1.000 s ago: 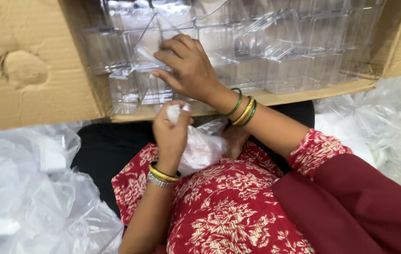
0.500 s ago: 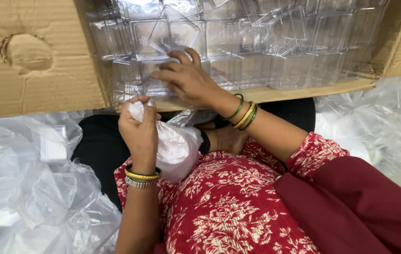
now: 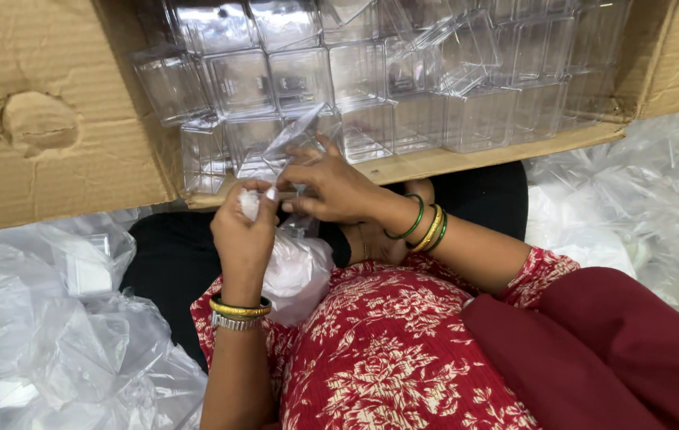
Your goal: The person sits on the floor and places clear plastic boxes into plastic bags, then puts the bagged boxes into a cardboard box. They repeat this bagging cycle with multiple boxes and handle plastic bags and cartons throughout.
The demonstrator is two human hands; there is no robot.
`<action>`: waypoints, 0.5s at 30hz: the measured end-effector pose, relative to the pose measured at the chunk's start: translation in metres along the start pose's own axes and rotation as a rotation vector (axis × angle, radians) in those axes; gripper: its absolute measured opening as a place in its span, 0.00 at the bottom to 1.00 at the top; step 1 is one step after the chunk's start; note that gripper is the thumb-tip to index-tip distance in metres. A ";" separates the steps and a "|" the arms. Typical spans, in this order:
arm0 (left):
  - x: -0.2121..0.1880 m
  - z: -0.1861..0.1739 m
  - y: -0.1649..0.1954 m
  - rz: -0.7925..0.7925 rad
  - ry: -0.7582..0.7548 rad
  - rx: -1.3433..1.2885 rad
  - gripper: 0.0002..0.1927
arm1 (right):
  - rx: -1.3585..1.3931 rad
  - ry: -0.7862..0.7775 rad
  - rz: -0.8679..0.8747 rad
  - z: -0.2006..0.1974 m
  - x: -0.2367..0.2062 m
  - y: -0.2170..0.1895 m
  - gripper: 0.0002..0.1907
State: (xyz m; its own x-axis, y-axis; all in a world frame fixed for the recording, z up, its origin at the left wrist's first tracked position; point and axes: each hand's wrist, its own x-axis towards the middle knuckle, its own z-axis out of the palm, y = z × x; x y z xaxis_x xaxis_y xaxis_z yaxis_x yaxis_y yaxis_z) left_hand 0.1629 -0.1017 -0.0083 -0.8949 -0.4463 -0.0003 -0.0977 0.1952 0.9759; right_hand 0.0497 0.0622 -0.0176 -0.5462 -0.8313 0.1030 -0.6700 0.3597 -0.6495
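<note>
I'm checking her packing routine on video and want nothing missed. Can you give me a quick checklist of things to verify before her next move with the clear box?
1. Right hand grips the clear box: ok.
2. Left hand pinches the white bag: ok.
3. Bag mouth open wide enough for the box: cannot tell.
4. Box lid closed: cannot tell, the plastic is see-through.
5. Carton within reach, more boxes stacked inside: ok.
6. Loose plastic wrap clear of her lap: not ok, it crowds both sides.
</note>
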 end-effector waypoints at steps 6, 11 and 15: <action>0.005 0.009 0.017 -0.052 -0.026 -0.029 0.11 | 0.170 0.326 -0.166 -0.006 0.002 0.015 0.09; 0.021 0.008 0.022 0.036 0.064 -0.105 0.15 | 0.770 0.420 0.134 -0.044 0.016 0.036 0.08; 0.043 0.019 0.010 -0.034 0.045 -0.100 0.16 | 1.275 0.272 0.085 -0.081 0.005 0.044 0.07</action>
State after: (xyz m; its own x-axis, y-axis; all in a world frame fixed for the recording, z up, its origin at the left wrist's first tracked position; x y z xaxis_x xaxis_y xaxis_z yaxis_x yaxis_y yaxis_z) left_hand 0.1155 -0.1024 -0.0026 -0.8713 -0.4901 -0.0262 -0.0816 0.0921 0.9924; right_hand -0.0232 0.1079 0.0153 -0.7472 -0.6601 0.0772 0.2346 -0.3707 -0.8986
